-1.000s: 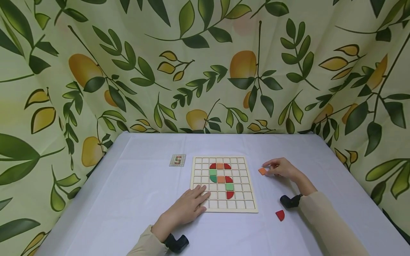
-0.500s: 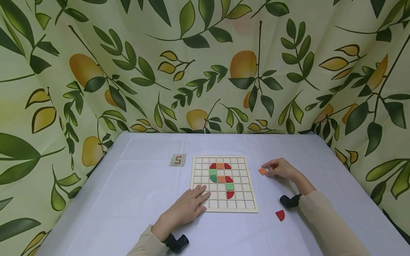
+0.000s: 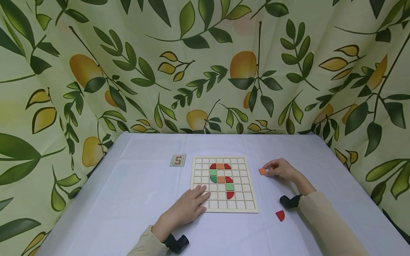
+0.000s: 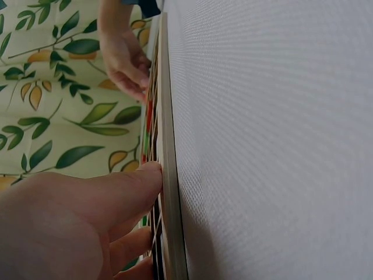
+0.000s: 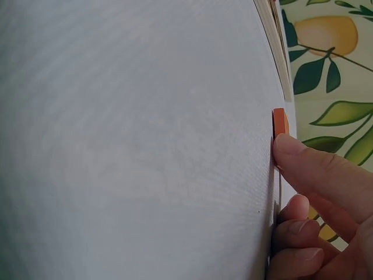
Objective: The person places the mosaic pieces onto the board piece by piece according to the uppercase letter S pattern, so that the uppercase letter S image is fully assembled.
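Note:
A square wooden grid board (image 3: pixel 237 204) lies on the table, with red, orange and green tiles forming an S-like curve in its cells. My left hand (image 3: pixel 185 208) rests on its lower left corner with fingers spread; in the left wrist view the thumb (image 4: pixel 131 189) lies against the board's edge. Right of the board, my right hand (image 3: pixel 282 168) pinches a square orange tile (image 3: pixel 262 171) at table level. Thumb and tile (image 5: pixel 280 121) show in the right wrist view, while the index fingertip is hidden there. A red quarter-round tile (image 3: pixel 280 215) lies nearer, below the right wrist.
A small pattern card (image 3: pixel 177 160) with a gridded S figure lies left of the board's far corner. White cloth (image 3: pixel 105 199) covers the table. A leaf-and-fruit patterned curtain (image 3: pixel 205 71) surrounds the far side and both flanks. Black wrist devices (image 3: pixel 176 244) sit under both wrists.
The orange tile has turned slightly in my right fingers, so its edges run straighter to the board. The left hand, board and red tile have stayed in place.

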{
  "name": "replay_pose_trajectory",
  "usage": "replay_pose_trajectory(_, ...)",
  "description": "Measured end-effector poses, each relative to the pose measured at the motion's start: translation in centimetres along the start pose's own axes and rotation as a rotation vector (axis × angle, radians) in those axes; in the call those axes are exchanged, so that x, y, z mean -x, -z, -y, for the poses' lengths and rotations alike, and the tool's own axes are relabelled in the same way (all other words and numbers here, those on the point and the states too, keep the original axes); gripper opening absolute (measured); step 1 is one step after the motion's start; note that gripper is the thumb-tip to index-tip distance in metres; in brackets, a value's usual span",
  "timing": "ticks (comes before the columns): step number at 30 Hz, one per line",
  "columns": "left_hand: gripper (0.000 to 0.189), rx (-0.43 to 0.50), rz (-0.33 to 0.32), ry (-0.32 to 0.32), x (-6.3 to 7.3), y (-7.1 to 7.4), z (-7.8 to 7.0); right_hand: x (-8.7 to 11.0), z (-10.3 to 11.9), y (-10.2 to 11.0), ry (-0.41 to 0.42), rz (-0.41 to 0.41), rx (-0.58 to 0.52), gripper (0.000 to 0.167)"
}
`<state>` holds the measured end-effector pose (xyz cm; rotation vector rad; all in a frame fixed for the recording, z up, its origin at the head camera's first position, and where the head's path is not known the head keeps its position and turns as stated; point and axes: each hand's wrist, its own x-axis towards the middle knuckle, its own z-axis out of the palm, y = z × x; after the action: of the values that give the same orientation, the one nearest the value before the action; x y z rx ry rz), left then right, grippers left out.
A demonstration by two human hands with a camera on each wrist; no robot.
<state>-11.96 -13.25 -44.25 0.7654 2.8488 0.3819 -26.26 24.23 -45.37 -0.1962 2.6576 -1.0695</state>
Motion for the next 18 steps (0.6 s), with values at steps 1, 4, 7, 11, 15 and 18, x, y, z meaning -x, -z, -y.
replay_pose_trajectory(1, 0.050, 0.000, 0.000, 0.000, 0.0, 0.0, 0.0, 0.0, 0.0, 0.0, -0.004, 0.000, 0.000, 0.032)
replay_pose_trajectory(4, 0.050, 0.003, 0.002, 0.002, 0.0, 0.1, -0.1, -0.1, 0.0, 0.0, -0.010, -0.001, 0.000, 0.032)
replay_pose_trajectory(7, 0.050, 0.005, 0.002, 0.002, 0.1, 0.1, -0.1, -0.1, 0.2, 0.0, -0.006, 0.000, -0.004, 0.033)
replay_pose_trajectory(11, 0.051, 0.004, 0.002, 0.002, 0.1, 0.1, -0.1, 0.0, 0.5, 0.1, 0.015, -0.002, -0.011, 0.033)
replay_pose_trajectory(15, 0.051, 0.004, 0.003, 0.004, 0.1, 0.2, -0.1, 0.3, 0.9, 0.0, 0.019, -0.004, -0.017, 0.032)
replay_pose_trajectory(18, 0.051, 0.001, 0.005, 0.003, 0.1, 0.2, -0.1, 0.4, 1.1, -0.2, 0.010, -0.002, -0.025, 0.033)
